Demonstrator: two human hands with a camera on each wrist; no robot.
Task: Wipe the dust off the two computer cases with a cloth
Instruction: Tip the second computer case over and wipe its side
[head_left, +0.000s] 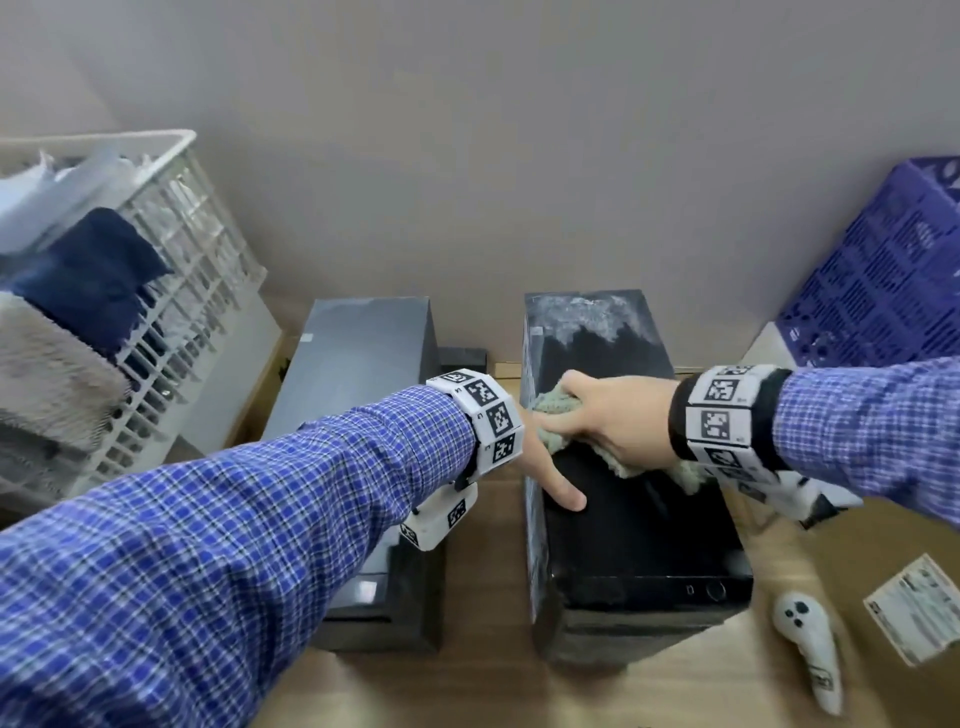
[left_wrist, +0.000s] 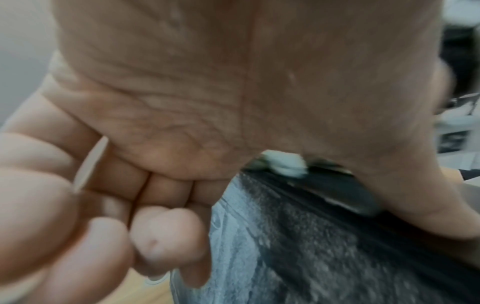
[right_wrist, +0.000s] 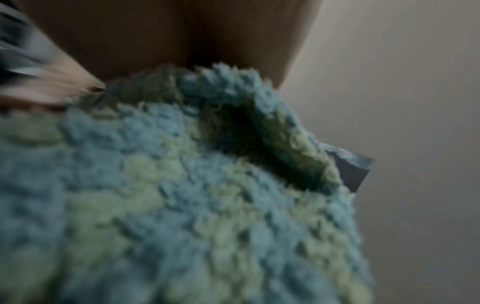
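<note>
Wiping the right computer case (head_left: 634, 499): right hand (head_left: 618, 415) grasps the cloth (head_left: 558, 410), left hand (head_left: 550, 475), fingers curled, braces its edge; dusty far end likely comes next.

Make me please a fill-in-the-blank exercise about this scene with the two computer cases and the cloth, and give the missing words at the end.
1. The right hand presses the cloth on top of the ____ computer case.
2. White dust remains at the ____ end of that top, near the wall.
3. The thumb of the left hand rests on the case's top ____ edge.
4. The basket on the left is white; the crate on the right is ____.

Missing words: right; far; left; blue
</note>
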